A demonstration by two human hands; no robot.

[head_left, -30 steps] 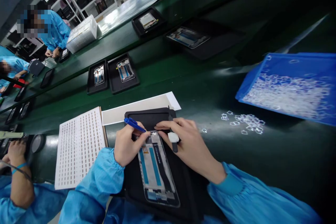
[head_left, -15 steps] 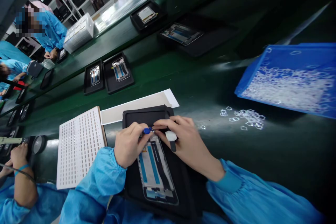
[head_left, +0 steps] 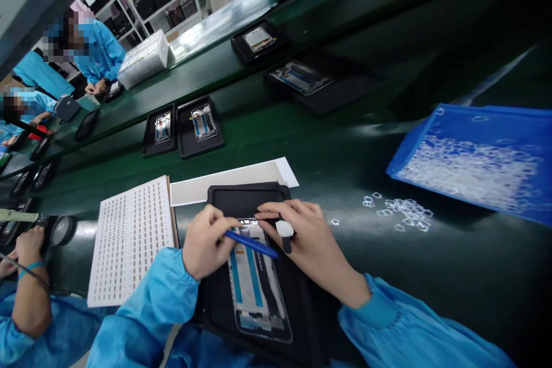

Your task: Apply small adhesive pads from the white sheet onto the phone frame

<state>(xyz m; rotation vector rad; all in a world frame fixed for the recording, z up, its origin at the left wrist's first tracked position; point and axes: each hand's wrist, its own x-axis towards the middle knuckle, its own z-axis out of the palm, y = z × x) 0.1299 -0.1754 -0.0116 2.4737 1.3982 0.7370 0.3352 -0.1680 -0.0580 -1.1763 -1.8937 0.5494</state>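
Observation:
A phone frame (head_left: 256, 282) with blue strips lies in a black tray (head_left: 241, 198) in front of me. My left hand (head_left: 204, 247) is closed round blue tweezers (head_left: 252, 244), which lie across the top of the frame with the tip pointing right. My right hand (head_left: 306, 244) rests on the frame's top edge, fingers pressed down near a small white and black tool (head_left: 285, 231) tucked between them.
A white sheet of small parts (head_left: 131, 238) lies left of the tray, a white strip (head_left: 233, 178) behind it. A blue bin (head_left: 478, 155) of clear pieces stands right, with loose pieces (head_left: 399, 210) on the green belt. More trays (head_left: 183, 126) sit farther back. Co-workers sit left.
The tweezers have swung from pointing up-left, through a pinch at the frame's top edge, to lying across the frame pointing right. My right hand has stayed on the top edge.

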